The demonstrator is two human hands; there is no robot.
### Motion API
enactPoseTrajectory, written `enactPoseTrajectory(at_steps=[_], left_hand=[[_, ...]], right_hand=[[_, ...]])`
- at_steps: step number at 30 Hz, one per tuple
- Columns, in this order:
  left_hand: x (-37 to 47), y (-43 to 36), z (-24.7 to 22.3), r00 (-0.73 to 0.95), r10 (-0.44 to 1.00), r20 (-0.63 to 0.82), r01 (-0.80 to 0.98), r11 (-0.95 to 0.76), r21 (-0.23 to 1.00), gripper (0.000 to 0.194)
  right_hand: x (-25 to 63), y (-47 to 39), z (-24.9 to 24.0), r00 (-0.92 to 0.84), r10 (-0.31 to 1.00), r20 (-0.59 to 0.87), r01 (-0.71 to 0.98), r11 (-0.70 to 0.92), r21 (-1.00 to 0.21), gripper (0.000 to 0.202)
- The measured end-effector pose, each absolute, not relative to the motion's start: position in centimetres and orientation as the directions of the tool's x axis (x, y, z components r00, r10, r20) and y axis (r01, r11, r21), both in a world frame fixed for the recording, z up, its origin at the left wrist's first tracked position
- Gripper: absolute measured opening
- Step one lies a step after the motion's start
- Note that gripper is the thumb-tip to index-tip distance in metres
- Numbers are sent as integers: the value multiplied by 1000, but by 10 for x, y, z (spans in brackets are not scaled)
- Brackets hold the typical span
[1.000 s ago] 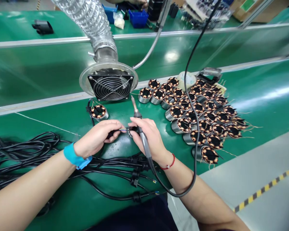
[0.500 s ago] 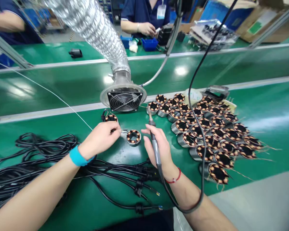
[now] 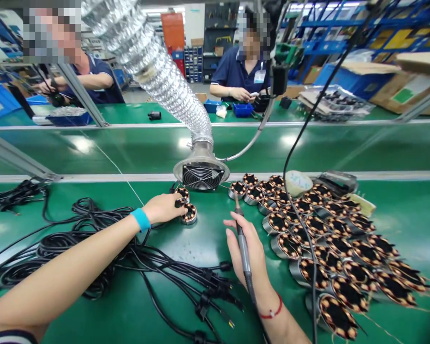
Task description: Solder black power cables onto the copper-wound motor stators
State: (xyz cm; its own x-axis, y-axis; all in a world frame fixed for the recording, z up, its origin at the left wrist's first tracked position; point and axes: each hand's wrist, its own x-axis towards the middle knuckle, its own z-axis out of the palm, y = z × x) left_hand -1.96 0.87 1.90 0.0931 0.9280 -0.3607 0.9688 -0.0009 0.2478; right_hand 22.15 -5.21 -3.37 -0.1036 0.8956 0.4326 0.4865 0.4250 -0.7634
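My left hand [image 3: 165, 208], with a blue band at the wrist, is closed at the left edge of a motor stator [image 3: 189, 215] with copper windings. A second stator [image 3: 182, 193] sits just behind it, partly hidden by my fingers. Exactly where my fingertips grip is hard to see. In my right hand [image 3: 252, 246] is a soldering iron [image 3: 242, 248], its tip pointing away from me, near the left end of the stator group [image 3: 304, 229]. The iron's cable runs down past my wrist, which wears a red string bracelet.
Black power cables [image 3: 93, 248] lie bundled on the left and front of the green bench [image 3: 175, 258]. A fume-extractor fan [image 3: 203, 177] on a silver duct [image 3: 172, 86] stands beyond my hands. A black cord [image 3: 290, 153] hangs across the right. Two people work at the opposite bench.
My view has tilted up. The held stator has moved back and left, close against the second stator, with my left hand on it. My right hand still holds the soldering iron.
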Motion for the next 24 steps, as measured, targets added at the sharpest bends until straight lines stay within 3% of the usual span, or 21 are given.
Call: enactPoseTrajectory(at_steps=[8, 11, 19, 24], left_hand=[[-58, 19, 27, 90, 940, -329, 943, 26, 332, 22], [-85, 54, 32, 31, 956, -292, 946, 66, 318, 18], [-84, 202, 18, -67, 995, -76, 948, 87, 307, 33], [-60, 228, 0, -29, 998, -54, 945, 45, 323, 36]], right_hand=[[229, -52, -34, -98, 925, 368, 559, 357, -749, 33], [231, -51, -34, -162, 904, 396, 575, 412, -707, 33], [238, -37, -50, -243, 851, 465, 631, 503, -591, 33], [243, -31, -59, -233, 841, 489, 672, 503, -544, 32]])
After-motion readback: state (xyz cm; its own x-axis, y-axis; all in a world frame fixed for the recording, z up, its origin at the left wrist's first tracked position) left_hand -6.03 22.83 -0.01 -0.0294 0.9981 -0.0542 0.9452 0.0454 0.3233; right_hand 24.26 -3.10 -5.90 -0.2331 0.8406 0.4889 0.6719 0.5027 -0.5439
